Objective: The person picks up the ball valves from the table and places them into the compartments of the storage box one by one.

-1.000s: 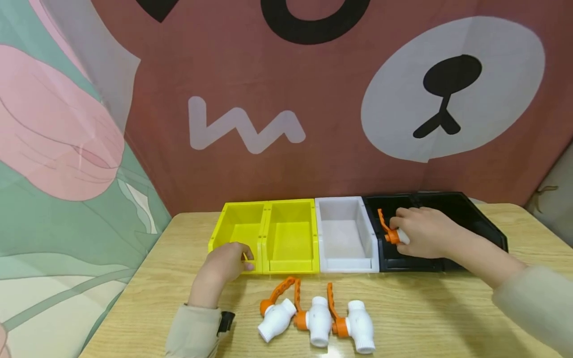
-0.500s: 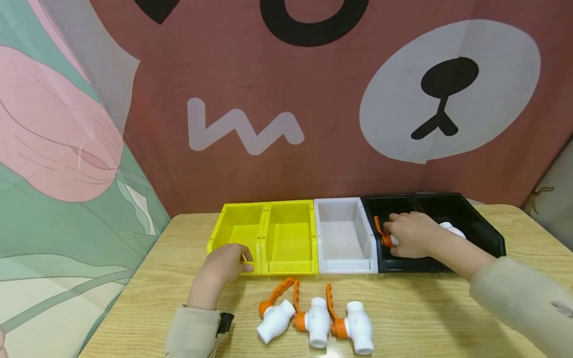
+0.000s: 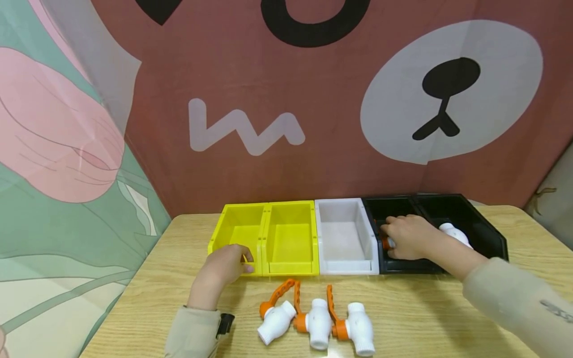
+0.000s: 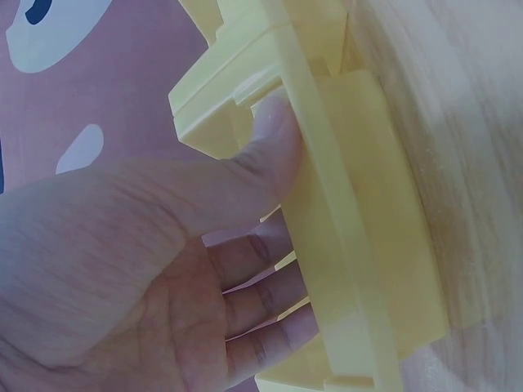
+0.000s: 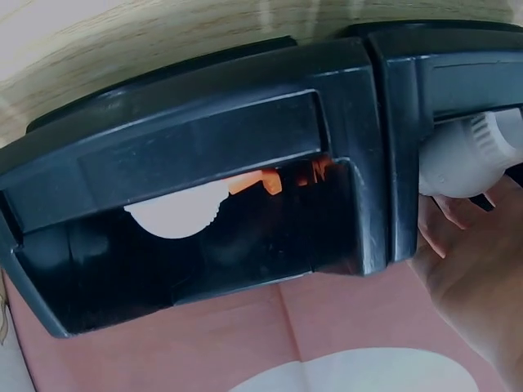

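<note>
My left hand [image 3: 229, 263] grips the front wall of the leftmost yellow bin [image 3: 241, 219]. In the left wrist view the thumb [image 4: 278, 135] lies over the rim and the other fingers reach behind the wall. My right hand [image 3: 409, 237] is down inside the left black bin [image 3: 389, 203], holding a white ball valve [image 5: 466, 159] with an orange handle. From the head camera most of that valve is hidden behind the hand. Another ball valve [image 3: 455, 233] lies in the right black bin [image 3: 485, 233], its orange handle [image 5: 257, 181] partly visible in the right wrist view.
Three ball valves, left [image 3: 276, 322], middle [image 3: 319, 323] and right [image 3: 360, 328], lie on the wooden table [image 3: 421, 323] in front of the bins. A second yellow bin [image 3: 291, 236] and a white bin [image 3: 345, 233] stand between the hands. A printed cloth [image 3: 331, 164] hangs behind.
My right hand has moved slightly left and down into the left black bin with its ball valve. The valve in the right black bin has come into sight. My left hand stays put.
</note>
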Demonstrator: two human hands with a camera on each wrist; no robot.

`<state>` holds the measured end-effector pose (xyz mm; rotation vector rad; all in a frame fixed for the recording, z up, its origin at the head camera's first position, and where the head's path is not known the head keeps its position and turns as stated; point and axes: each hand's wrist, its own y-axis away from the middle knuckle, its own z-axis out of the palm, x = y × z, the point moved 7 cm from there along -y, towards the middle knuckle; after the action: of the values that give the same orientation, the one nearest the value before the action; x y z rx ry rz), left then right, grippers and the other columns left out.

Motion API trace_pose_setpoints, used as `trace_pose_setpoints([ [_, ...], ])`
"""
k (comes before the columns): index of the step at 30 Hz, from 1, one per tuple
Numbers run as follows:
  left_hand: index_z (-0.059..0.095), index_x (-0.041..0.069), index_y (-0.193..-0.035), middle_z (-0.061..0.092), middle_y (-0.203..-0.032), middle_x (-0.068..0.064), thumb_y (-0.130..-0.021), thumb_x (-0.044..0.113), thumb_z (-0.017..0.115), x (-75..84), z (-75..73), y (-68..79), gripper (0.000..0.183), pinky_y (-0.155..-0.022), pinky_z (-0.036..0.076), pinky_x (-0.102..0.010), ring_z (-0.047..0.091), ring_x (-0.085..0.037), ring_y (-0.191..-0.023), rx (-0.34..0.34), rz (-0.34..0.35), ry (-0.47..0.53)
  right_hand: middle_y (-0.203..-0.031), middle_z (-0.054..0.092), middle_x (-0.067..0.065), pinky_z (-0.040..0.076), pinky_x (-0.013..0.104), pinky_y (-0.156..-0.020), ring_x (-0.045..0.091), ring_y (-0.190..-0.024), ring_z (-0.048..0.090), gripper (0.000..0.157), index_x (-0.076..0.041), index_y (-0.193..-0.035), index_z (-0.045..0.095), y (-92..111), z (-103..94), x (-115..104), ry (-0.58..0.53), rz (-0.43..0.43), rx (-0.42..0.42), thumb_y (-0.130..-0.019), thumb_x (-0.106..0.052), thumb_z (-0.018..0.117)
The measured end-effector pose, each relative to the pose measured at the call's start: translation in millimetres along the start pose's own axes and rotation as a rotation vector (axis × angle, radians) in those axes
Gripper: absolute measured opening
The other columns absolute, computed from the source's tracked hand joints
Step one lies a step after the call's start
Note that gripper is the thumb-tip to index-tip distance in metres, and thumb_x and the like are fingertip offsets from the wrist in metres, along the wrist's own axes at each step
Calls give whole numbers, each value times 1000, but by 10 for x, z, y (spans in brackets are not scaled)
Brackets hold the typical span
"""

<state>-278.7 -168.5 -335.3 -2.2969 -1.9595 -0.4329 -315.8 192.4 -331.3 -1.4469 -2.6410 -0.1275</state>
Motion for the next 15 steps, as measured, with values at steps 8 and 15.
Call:
trace_pose_setpoints([
  [8,73,13,-96,64,-90,-1,-86,23,77,6,-6,1,15,-76,51,-39,57,-18,-79,-4,2,-3,-110,65,23,51,55,-84,38,-95,65,48,2,-107,71,-10,28,-1,-11,-3,21,-73,-29,83],
  [15,73,13,-97,64,-90,-1,-86,23,77,7,-18,4,15,-75,51,-39,57,-18,-79,-3,9,4,-103,65,19,52,53,-79,35,-86,65,45,2,-105,71,-21,71,8,-23,-6,23,-72,-26,83],
])
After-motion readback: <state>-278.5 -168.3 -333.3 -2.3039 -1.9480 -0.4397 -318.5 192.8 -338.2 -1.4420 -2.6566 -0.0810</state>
